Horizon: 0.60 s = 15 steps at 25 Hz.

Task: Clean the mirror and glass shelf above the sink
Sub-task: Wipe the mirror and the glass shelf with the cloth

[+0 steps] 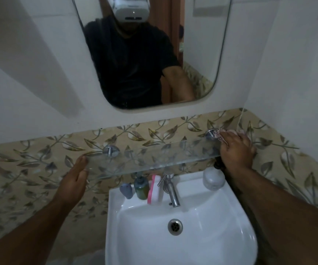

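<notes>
Glass shelf (154, 157) over white sink (173, 236); leaf-tiled wall (39, 159).

Both forearms are bare to the elbow, with no watch, ring or glove on the left grip (73, 178) or the right grip (237, 148). The mirror (202, 54) reflects a black short-sleeved T-shirt (127, 60) and a white head-worn headset (130, 8)
</notes>
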Each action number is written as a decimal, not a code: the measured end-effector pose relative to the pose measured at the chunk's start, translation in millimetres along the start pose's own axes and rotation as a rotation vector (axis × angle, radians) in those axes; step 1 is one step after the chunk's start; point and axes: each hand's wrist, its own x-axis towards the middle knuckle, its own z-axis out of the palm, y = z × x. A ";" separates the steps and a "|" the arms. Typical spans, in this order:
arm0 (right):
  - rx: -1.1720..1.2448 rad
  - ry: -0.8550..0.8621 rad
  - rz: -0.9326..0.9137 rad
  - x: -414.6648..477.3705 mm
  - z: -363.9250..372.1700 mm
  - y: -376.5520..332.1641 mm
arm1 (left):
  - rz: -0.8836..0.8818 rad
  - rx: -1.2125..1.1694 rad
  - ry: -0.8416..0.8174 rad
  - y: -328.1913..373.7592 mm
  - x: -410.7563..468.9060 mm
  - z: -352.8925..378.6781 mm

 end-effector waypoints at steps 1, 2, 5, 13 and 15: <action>0.033 0.026 0.008 1.1 -2.0 3.9 | 0.008 -0.003 0.003 -1.0 0.4 0.2; 0.077 0.061 0.021 -0.8 -4.9 7.2 | 0.017 -0.007 0.006 -1.4 1.4 1.3; 0.601 0.297 0.271 -14.2 -11.3 7.7 | 0.029 -0.004 0.013 -3.7 1.4 2.4; 1.676 0.047 1.060 -56.7 -13.9 -37.3 | 0.072 0.002 0.013 -13.1 4.5 4.1; 1.716 -0.050 1.003 -50.5 -19.4 -53.4 | 0.081 0.038 0.002 -13.4 7.5 2.6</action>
